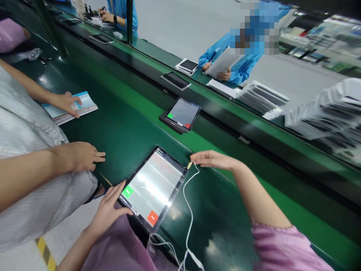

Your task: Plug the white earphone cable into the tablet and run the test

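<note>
A tablet (158,180) with a lit screen lies tilted across the green bench in front of me, a green and a red button near its lower edge. My left hand (111,207) grips its near left corner, thumb along the bottom edge and fingers at the side. At the far right corner is the plug (190,165) of a white cable (184,192). My right hand (213,159) is beside that plug, fingers stretched out and fingertips at it; the thumb is mostly hidden. The cable loops down to the bench's near edge.
Another lit tablet (183,113) rests on a dark one on the conveyor (135,96), with more tablets farther along. At left, a co-worker's hand (67,103) holds booklets (84,103). Across the line, a person in blue handles a white sheet (225,62) near stacked tablets (262,98).
</note>
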`<state>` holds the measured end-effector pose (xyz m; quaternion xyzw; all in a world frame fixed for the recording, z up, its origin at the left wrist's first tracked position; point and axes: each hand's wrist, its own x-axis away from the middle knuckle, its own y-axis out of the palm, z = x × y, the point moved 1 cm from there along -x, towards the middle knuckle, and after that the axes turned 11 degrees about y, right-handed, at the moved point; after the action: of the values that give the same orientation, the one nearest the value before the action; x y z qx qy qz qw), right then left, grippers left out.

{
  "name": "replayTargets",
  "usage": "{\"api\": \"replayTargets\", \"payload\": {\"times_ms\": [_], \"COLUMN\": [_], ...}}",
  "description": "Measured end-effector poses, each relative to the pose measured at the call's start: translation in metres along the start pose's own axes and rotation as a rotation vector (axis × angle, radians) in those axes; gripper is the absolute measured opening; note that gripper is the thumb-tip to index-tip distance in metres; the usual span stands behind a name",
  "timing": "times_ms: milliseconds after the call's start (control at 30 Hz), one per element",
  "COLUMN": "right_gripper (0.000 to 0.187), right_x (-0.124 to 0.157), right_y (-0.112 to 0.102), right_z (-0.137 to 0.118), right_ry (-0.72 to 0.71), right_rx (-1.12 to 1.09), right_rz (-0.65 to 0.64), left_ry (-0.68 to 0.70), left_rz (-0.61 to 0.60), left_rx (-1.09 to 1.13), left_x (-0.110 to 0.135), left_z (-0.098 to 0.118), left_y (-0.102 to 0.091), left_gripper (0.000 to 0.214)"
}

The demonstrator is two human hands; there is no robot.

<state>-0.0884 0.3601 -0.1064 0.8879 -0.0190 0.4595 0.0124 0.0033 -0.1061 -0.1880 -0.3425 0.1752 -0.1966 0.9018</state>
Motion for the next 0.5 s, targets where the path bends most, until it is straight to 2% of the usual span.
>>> {"api": "replayTargets", "payload": {"times_ms": [100,300,500], "right_gripper": [0.019,0.041,0.048], "right_x": [-0.016,-0.082,-0.119], "right_y": [0.009,0.057,0.059], "right_z": [-0.034,-0.071,-0.086], "right_ry": [-0.067,-0.11,-0.179], "right_rx": [-0.23,-0.636,-0.844], "right_rz": [0.111,0.267,0.445], "left_ry": [0.074,0.147,0.13], "left_rz": [0.055,0.088,0.069], "left_rx": [-0.027,-0.062,-0.02], "left_x": [0.002,0.004,0.003], "left_z": [-0.002,-0.003,0.003], "left_y": [0.004,0.008,0.006], "left_gripper": [0.092,0.097,0.093]}}
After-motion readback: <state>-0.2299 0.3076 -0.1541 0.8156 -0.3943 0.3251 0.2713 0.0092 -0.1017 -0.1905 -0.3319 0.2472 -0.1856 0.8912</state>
